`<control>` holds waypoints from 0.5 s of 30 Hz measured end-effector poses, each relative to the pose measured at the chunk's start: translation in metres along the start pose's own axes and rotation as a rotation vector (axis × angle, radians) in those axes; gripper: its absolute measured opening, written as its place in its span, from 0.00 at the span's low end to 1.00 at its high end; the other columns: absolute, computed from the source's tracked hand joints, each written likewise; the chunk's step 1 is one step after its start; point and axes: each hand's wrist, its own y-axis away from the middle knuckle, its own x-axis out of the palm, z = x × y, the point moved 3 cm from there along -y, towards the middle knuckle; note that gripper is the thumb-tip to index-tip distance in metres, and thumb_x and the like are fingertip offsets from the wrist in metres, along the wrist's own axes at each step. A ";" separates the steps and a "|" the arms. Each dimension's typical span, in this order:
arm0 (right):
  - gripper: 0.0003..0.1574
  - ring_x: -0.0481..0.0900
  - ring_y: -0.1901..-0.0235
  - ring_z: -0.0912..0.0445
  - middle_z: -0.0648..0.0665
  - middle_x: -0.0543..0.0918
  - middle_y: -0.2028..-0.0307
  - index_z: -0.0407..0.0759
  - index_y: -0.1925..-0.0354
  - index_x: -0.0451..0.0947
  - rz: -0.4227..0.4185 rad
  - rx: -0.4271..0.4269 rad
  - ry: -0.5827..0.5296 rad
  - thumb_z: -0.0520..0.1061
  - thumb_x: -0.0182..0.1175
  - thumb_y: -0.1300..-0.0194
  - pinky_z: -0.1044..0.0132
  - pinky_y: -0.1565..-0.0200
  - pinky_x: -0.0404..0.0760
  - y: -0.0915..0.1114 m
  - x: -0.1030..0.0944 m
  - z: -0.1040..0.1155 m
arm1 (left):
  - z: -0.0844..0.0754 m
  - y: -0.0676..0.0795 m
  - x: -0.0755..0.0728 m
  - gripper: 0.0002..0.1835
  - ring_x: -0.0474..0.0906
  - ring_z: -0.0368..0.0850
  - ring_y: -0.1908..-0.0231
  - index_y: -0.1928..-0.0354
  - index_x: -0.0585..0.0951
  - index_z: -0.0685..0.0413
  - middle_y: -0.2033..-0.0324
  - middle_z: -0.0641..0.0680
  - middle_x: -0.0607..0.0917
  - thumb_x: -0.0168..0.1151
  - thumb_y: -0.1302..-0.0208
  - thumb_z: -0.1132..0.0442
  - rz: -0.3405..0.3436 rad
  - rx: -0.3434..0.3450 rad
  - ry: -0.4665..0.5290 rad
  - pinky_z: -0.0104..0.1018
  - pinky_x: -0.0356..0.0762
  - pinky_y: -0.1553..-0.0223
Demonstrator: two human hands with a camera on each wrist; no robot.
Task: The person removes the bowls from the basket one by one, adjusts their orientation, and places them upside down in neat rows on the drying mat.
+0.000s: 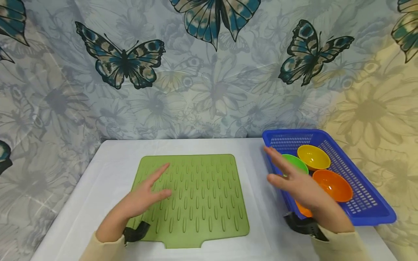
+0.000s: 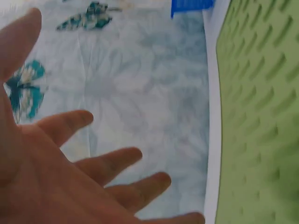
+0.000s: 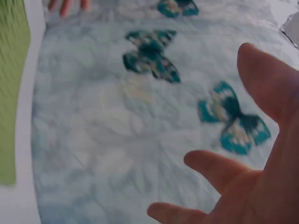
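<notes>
My left hand [image 1: 138, 201] hovers over the left part of a green drying mat [image 1: 209, 203] with raised oval ridges. Its fingers are spread and hold nothing, as the left wrist view also shows. On the right, my right hand [image 1: 302, 186] is held above the near left side of a blue plastic basket [image 1: 369, 195], fingers extended and nothing in them. Inside the basket lie a yellow bowl [image 1: 313, 157], a green bowl [image 1: 296, 162] and an orange bowl [image 1: 333, 185]. Another orange piece [image 1: 303, 209] shows below my right hand, which partly covers it and the green bowl.
A white cloth [image 1: 114, 159] covers the table under the mat and basket. Behind it hangs a curtain [image 1: 215, 90] printed with flowers and butterflies. The basket stands at the table's right edge. Each wrist carries a black strap mount [image 1: 136, 232].
</notes>
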 end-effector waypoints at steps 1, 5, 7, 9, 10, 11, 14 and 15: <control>0.43 0.42 0.26 0.37 0.44 0.39 0.21 0.62 0.20 0.45 0.013 0.000 -0.046 0.46 0.53 0.23 0.40 0.35 0.62 0.007 -0.015 -0.003 | 0.007 0.006 -0.009 0.44 0.44 0.66 0.27 0.20 0.49 0.39 0.23 0.58 0.49 0.62 0.30 0.48 0.002 -0.003 0.030 0.72 0.48 0.36; 0.39 0.56 0.29 0.55 0.46 0.37 0.21 0.61 0.19 0.39 0.070 0.017 -0.220 0.46 0.42 0.19 0.65 0.45 0.74 0.034 -0.077 -0.037 | 0.039 0.030 -0.041 0.45 0.37 0.71 0.28 0.20 0.46 0.40 0.23 0.63 0.44 0.62 0.29 0.58 0.021 -0.053 0.164 0.78 0.48 0.41; 0.37 0.58 0.31 0.61 0.47 0.33 0.21 0.62 0.19 0.38 0.085 0.053 -0.322 0.48 0.38 0.18 0.63 0.47 0.77 0.046 -0.104 -0.061 | 0.054 0.042 -0.053 0.46 0.35 0.74 0.28 0.19 0.45 0.43 0.23 0.64 0.41 0.62 0.29 0.62 0.032 -0.077 0.219 0.80 0.48 0.43; 0.36 0.59 0.30 0.58 0.48 0.28 0.22 0.65 0.20 0.35 0.088 0.110 -0.383 0.48 0.34 0.18 0.54 0.48 0.79 0.058 -0.127 -0.083 | 0.068 0.053 -0.063 0.46 0.34 0.77 0.29 0.19 0.43 0.45 0.24 0.65 0.38 0.60 0.28 0.65 0.050 -0.102 0.261 0.81 0.49 0.44; 0.36 0.61 0.31 0.58 0.47 0.26 0.22 0.68 0.20 0.35 0.081 0.149 -0.388 0.48 0.33 0.17 0.47 0.49 0.79 0.064 -0.136 -0.092 | 0.074 0.057 -0.066 0.45 0.34 0.78 0.30 0.19 0.43 0.46 0.24 0.66 0.37 0.60 0.28 0.65 0.061 -0.110 0.280 0.80 0.51 0.44; 0.36 0.64 0.32 0.59 0.46 0.24 0.22 0.70 0.21 0.34 0.077 0.188 -0.379 0.47 0.31 0.17 0.41 0.49 0.78 0.070 -0.144 -0.100 | 0.079 0.061 -0.069 0.45 0.34 0.79 0.30 0.19 0.43 0.47 0.24 0.66 0.37 0.59 0.27 0.66 0.077 -0.117 0.294 0.79 0.53 0.43; 0.36 0.74 0.41 0.63 0.55 0.43 0.23 0.73 0.22 0.34 0.084 0.271 -0.351 0.46 0.29 0.16 0.28 0.53 0.73 0.084 -0.161 -0.119 | 0.093 0.070 -0.074 0.44 0.36 0.78 0.30 0.19 0.43 0.47 0.24 0.65 0.36 0.58 0.26 0.64 0.124 -0.147 0.340 0.74 0.57 0.41; 0.35 0.77 0.48 0.67 0.59 0.52 0.27 0.75 0.22 0.34 0.088 0.307 -0.341 0.46 0.29 0.16 0.26 0.54 0.71 0.087 -0.163 -0.124 | 0.097 0.072 -0.075 0.43 0.37 0.78 0.30 0.19 0.44 0.47 0.23 0.65 0.36 0.59 0.26 0.62 0.134 -0.163 0.354 0.71 0.59 0.40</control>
